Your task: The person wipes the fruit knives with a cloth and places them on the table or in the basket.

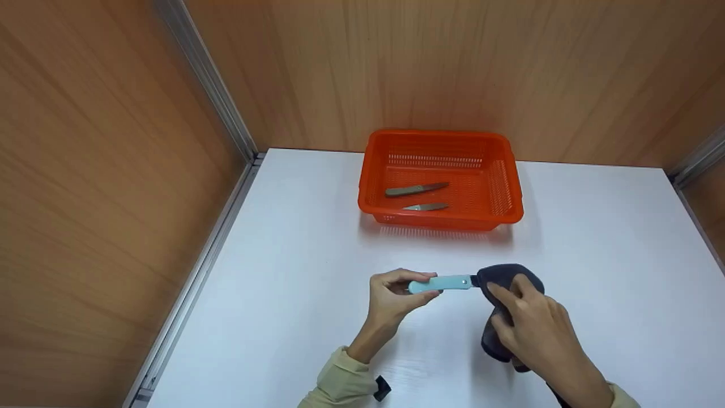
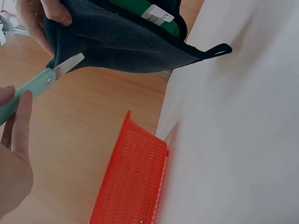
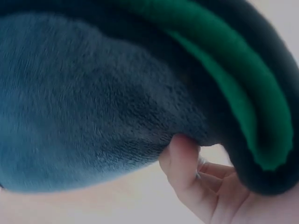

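Observation:
My left hand (image 1: 391, 300) pinches the turquoise handle of a folding knife (image 1: 447, 282) between thumb and fingers. Its blade points to the right and meets a dark blue cleaning cloth (image 1: 507, 277); in the head view the cloth covers most of the blade. The left wrist view shows part of the bare blade (image 2: 70, 64) against the fabric. With thumb and fingers, my right hand (image 1: 538, 323) grips the folded cloth. A green inner side (image 3: 233, 88) shows in the right wrist view, and a white label (image 2: 158, 15) in the left wrist view.
Behind the hands stands an orange perforated basket (image 1: 442, 220), holding two knives: one with a grey-green handle (image 1: 403, 191) and a smaller one (image 1: 426, 207). Wooden panels (image 1: 425, 68) enclose the white table (image 1: 283, 255). A small black piece (image 1: 382, 389) lies by the left sleeve.

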The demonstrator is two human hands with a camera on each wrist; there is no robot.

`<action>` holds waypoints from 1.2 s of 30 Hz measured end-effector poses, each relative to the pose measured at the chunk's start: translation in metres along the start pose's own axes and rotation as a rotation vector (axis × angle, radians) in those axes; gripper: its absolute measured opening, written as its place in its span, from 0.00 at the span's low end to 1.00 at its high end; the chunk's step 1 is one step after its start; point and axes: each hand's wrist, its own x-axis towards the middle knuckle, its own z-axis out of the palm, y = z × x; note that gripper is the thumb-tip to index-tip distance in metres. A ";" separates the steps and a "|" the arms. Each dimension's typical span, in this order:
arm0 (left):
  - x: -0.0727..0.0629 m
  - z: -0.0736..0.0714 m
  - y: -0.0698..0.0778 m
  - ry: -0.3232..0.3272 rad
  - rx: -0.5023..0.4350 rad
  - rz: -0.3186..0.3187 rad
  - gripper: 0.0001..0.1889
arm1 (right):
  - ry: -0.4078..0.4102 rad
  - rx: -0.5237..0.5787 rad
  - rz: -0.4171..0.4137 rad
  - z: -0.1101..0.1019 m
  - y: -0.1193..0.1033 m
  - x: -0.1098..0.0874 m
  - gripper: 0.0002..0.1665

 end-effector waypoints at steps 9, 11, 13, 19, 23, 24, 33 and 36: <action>-0.001 -0.004 -0.002 0.011 -0.005 -0.017 0.15 | -0.056 -0.002 0.076 -0.005 0.017 -0.003 0.23; -0.002 -0.005 -0.003 0.009 -0.001 -0.022 0.15 | -0.066 -0.003 0.093 -0.007 0.020 -0.004 0.23; -0.002 -0.007 -0.004 0.004 -0.003 -0.027 0.15 | -0.069 -0.005 0.103 -0.007 0.024 -0.004 0.22; -0.003 -0.010 -0.006 -0.009 -0.017 -0.029 0.16 | -0.053 0.006 0.135 -0.011 0.031 -0.006 0.22; -0.003 -0.010 -0.006 -0.015 -0.022 -0.024 0.16 | 0.003 0.010 0.125 -0.014 0.033 -0.007 0.22; -0.002 -0.010 -0.007 -0.018 -0.021 -0.021 0.15 | 0.020 0.008 0.120 -0.015 0.033 -0.007 0.22; -0.001 -0.009 -0.009 -0.043 -0.008 -0.006 0.15 | 0.141 0.035 0.050 -0.025 0.027 -0.007 0.22; -0.001 -0.007 -0.009 -0.047 -0.004 -0.002 0.15 | 0.144 0.034 0.036 -0.027 0.022 -0.005 0.22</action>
